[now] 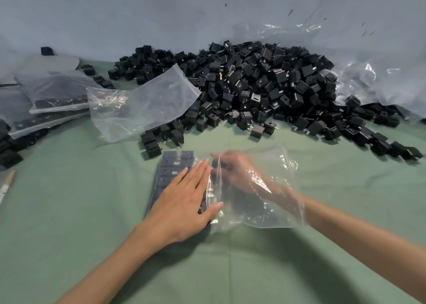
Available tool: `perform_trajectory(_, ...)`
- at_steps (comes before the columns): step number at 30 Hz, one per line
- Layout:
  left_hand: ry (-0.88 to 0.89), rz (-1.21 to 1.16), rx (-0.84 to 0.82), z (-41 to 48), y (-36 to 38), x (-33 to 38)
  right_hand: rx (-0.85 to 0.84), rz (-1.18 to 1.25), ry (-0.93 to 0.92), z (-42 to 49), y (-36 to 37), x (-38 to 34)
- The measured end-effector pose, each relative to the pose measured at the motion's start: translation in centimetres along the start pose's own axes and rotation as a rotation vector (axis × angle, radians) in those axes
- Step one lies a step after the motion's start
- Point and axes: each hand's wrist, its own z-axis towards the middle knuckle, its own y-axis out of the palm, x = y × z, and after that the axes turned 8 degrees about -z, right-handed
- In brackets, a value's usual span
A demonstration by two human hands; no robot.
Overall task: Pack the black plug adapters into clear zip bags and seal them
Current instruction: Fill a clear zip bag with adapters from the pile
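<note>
A clear zip bag (274, 202) lies on the green cloth in front of me. Neat rows of black plug adapters (171, 167) fill its left part. My left hand (184, 200) lies flat on top of those rows, fingers straight, pressing them down from outside the plastic. My right hand (232, 170) is inside the bag through its right-hand mouth, seen blurred through the film, fingers at the adapters near the middle; I cannot tell if they grip one. A big heap of loose black adapters (253, 89) lies behind.
An empty clear bag (147, 105) leans on the heap's left side. Filled bags (55, 100) are stacked at far left. Crumpled plastic sheeting (368, 73) lies at the back right against a grey wall. A wooden stick (7, 183) lies at the left edge.
</note>
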Motion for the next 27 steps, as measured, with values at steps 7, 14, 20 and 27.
perform_trajectory(7, 0.011, 0.010, 0.001, 0.0, -0.3, 0.2, 0.150, 0.154, 0.213, -0.6, 0.6, -1.1)
perform_trajectory(14, 0.010, -0.092, 0.062, 0.0, -0.9, 0.3, 0.043, 0.159, 0.113, -0.4, -0.4, -0.6)
perform_trajectory(20, 0.022, -0.182, 0.052, 0.3, -1.2, -0.3, 0.100, 0.125, 0.201, -0.3, 0.6, -1.2)
perform_trajectory(27, -0.034, -0.240, 0.046, 0.3, -1.1, -0.5, -0.075, 0.251, 0.159, -1.0, -0.5, -2.2)
